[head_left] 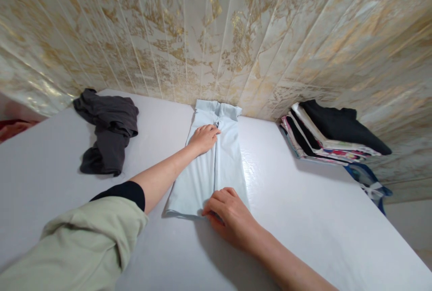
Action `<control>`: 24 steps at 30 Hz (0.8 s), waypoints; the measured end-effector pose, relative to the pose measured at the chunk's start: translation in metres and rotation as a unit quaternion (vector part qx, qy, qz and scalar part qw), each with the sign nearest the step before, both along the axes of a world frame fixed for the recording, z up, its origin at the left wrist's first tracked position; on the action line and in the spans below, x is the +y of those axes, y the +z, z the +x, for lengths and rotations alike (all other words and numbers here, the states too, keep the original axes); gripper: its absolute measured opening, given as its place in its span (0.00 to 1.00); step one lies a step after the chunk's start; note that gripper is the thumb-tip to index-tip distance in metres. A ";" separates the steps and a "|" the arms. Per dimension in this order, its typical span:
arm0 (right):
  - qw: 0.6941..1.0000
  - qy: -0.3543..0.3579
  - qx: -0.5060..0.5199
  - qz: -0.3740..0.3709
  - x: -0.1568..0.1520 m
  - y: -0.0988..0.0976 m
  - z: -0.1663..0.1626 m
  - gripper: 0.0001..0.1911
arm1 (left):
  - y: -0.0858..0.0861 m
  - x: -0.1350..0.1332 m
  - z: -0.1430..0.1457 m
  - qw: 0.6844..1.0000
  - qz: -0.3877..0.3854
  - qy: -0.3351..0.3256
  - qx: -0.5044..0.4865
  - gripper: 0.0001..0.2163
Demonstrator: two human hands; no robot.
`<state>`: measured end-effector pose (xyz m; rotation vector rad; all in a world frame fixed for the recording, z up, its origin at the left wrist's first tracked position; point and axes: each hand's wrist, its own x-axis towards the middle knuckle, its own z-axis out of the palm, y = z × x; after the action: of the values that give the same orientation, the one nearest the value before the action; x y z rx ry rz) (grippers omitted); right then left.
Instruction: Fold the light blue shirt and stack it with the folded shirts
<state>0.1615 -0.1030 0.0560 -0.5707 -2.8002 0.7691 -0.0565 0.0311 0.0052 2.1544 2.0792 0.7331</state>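
Pale blue shorts (232, 156) lie on the white table in front of me, with the waistband at the far end and the leg hems toward me. A seam or gap runs down their middle. My left hand (204, 139) rests flat on the upper part, below the waistband, with its fingers stretched to the right. At the near hem, my right hand (231, 213) has its fingers curled, with thumb and fingertips closed on the edge of the cloth. The palm side of both hands is hidden.
Crumpled dark grey clothing (111, 124) lies at the left of the white table (290, 219). A stack of folded clothes (330, 133), black on top, stands at the back right. Something blue and clear (369, 183) hangs at the right edge. A patterned curtain (202, 34) borders the back.
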 end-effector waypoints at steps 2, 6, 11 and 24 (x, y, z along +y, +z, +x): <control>1.000 0.001 0.009 -0.020 0.004 0.002 0.001 0.04 | 0.001 0.001 -0.001 1.000 -0.005 0.000 0.003 0.16; 0.990 -0.114 0.079 0.000 0.023 -0.005 0.008 0.10 | 0.011 0.000 -0.001 0.998 -0.060 -0.021 0.012 0.18; 0.982 -0.169 0.028 0.075 0.041 -0.020 0.015 0.17 | 0.026 -0.047 0.016 0.990 -0.127 -0.055 0.008 0.24; 0.984 -0.162 0.038 0.064 0.047 -0.009 0.017 0.22 | 0.067 -0.178 0.059 0.972 -0.154 -0.176 -0.036 0.14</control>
<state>0.1783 -0.0559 0.0467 -0.9227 -2.5702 0.5288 0.0028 -0.1466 0.0722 2.1898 1.5849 0.4089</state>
